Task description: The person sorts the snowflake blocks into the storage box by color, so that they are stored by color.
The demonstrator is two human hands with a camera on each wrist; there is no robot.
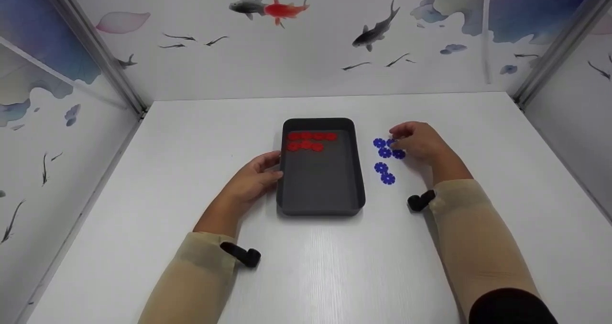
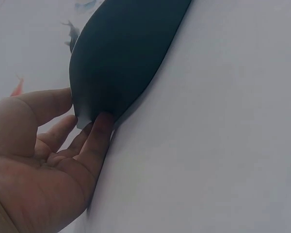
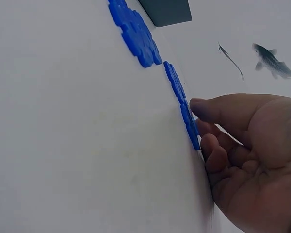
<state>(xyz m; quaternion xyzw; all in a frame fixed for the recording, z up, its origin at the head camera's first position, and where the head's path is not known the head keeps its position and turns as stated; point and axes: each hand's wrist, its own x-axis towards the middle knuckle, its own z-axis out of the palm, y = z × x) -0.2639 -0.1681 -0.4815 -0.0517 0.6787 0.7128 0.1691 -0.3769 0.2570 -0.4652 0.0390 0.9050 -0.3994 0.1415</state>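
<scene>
A dark grey rectangular tray [image 1: 320, 185] lies on the white table. My left hand [image 1: 253, 178] holds its left wall, with the thumb at the rim and the fingers against the outer side [image 2: 119, 53]. Several red flower-shaped discs [image 1: 306, 145] lie in two rows at the tray's far end. Right of the tray lie several blue notched flower-shaped discs [image 1: 385, 153], some overlapping. Over the far ones is my right hand [image 1: 420, 142]; in the right wrist view its thumb and bent fingers [image 3: 216, 160] are right at the edge of a flat blue disc [image 3: 188, 124].
White panels printed with fish and petals [image 1: 296, 66] close in the table [image 1: 306, 266] at the back and sides. Metal posts [image 1: 110, 66] stand at the back corners. A black strap mount sits on each wrist.
</scene>
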